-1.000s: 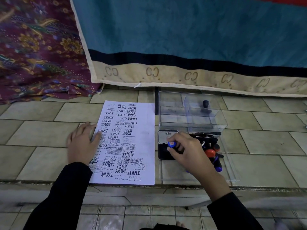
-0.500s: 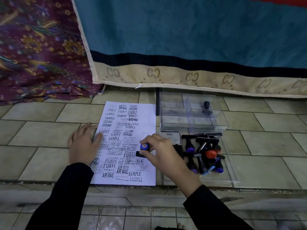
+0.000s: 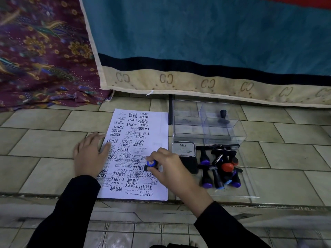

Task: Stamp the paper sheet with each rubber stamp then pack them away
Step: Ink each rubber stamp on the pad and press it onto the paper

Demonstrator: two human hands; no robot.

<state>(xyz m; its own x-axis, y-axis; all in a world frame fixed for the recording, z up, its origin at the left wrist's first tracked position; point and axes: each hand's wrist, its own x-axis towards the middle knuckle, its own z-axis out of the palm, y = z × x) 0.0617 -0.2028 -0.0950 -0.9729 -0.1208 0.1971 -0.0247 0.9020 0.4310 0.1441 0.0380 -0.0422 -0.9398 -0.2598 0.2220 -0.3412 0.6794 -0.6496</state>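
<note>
My left hand (image 3: 89, 154) lies flat on the tiled floor (image 3: 44, 140) at the left edge of the paper sheet (image 3: 157, 133). Its fingers (image 3: 105, 146) are straight and spread. The tips overlap the sheet's edge and press it down. They hold nothing.

My right hand (image 3: 170, 169) is over the lower middle of the sheet. Its fingers (image 3: 157, 153) and thumb are curled round a blue-capped stamp (image 3: 151, 163) and pinch the handle just below the cap. The stamp stands upright, cap toward the camera. Its black base (image 3: 146, 168) is down at the paper, among the prints. I cannot tell whether it is in full contact.

The sheet lies lengthwise away from me, its near edge at the lip of the step. Black impressions cover most of it: SAMPLE, AIR MAIL, FAX OUT, FRAGILE, AMENDED, EXPRESS. The upper right strip is blank.

Just right of the sheet is the ink pad (image 3: 189, 165), partly hidden by my right hand, with its labelled lid (image 3: 183, 149) at the far side. Right of the pad, the loose stamps (image 3: 218, 167) lie in a heap on a clear flat lid (image 3: 249, 187), with their purple, blue and red caps pointing different ways. Behind them stands the clear box (image 3: 189, 126), with one black stamp (image 3: 223, 117) upright inside it, toward the right. A black rod (image 3: 170, 110) lies between the box and the sheet's far corner. A teal quilt (image 3: 197, 33) and a patterned cloth (image 3: 35, 51) lie beyond.
</note>
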